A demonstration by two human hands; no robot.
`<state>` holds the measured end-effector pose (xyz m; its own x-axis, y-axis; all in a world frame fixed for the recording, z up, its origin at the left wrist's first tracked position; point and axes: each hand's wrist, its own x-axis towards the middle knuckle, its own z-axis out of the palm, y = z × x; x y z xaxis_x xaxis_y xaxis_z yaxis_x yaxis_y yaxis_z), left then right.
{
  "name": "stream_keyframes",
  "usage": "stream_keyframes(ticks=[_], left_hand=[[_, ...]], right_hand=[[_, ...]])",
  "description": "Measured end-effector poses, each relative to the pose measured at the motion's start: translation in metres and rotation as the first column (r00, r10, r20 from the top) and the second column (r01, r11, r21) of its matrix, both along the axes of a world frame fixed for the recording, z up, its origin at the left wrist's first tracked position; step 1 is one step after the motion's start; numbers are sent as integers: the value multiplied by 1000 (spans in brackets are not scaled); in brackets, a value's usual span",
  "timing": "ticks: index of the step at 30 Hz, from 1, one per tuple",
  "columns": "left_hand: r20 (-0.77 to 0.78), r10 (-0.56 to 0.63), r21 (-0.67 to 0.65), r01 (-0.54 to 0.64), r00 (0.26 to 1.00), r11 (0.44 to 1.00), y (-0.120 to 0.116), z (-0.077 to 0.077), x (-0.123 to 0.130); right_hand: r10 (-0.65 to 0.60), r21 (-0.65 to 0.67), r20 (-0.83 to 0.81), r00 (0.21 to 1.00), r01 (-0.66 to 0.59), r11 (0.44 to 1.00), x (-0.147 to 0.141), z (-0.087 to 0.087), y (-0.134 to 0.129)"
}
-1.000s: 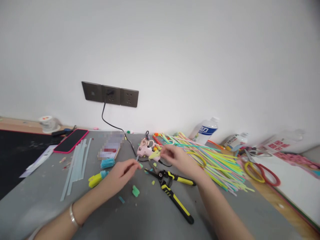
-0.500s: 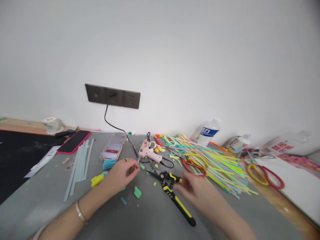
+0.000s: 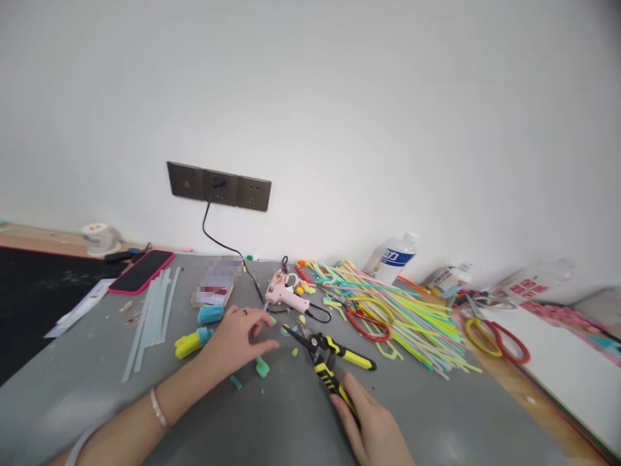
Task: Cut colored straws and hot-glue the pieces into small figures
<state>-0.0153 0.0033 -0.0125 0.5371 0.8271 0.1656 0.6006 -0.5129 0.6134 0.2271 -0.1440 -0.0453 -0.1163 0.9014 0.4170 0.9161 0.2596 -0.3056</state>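
Note:
My right hand (image 3: 371, 421) has its thumb and fingers round the lower handle of black-and-yellow pliers (image 3: 322, 353). The pliers lie on the grey table with their handles spread and jaws pointing to the upper left. My left hand (image 3: 242, 333) hovers left of the jaws, thumb and fingers apart, with nothing seen between them. Just beyond its fingertips lies a pink hot glue gun (image 3: 287, 294), its nozzle towards the hand. A small green piece (image 3: 262, 367) lies below the left thumb. Beside the left wrist is a yellow and blue fuzzy bundle (image 3: 190, 343).
Translucent glue sticks (image 3: 152, 317) and a pink-edged phone (image 3: 143, 272) lie on the left. Many pastel pipe cleaners (image 3: 417, 317) spread at right, with red-and-yellow scissors (image 3: 371, 320) on them. A white bottle (image 3: 392, 259) stands by the wall. A black cord (image 3: 226, 247) runs to the socket.
My right hand has moved down from beside the upper handle and closed on the lower handle of the pliers. The left thumb and fingers, pinched before, have spread apart.

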Motion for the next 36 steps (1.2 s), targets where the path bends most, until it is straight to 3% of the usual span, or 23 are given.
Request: stream_keyframes(ticks=[5,10,15,23,31,36], left_hand=[[132,-10,-158,31,991,987,-8,3,6],[330,117,-408,30,937,912,-17,-2,13],[402,165,-489,58,901,870,-21,-3,15],[416,118,-441,87,902,893,-19,7,13],[254,84,-154,-46,963,987,-12,6,5],[151,-11,-48,18,989,999,-7,4,2]], right_hand=[[14,-33,-86,996,-17,999,1,-11,-7],[47,-75,-144,989,-58,995,0,-21,-11],[32,-99,-191,981,-51,994,-2,-21,-11],[18,-90,-245,969,-41,995,-4,-15,-14],[-55,-102,-294,954,26,994,-1,-7,-12],[-87,-88,-238,967,68,994,10,9,-8]])
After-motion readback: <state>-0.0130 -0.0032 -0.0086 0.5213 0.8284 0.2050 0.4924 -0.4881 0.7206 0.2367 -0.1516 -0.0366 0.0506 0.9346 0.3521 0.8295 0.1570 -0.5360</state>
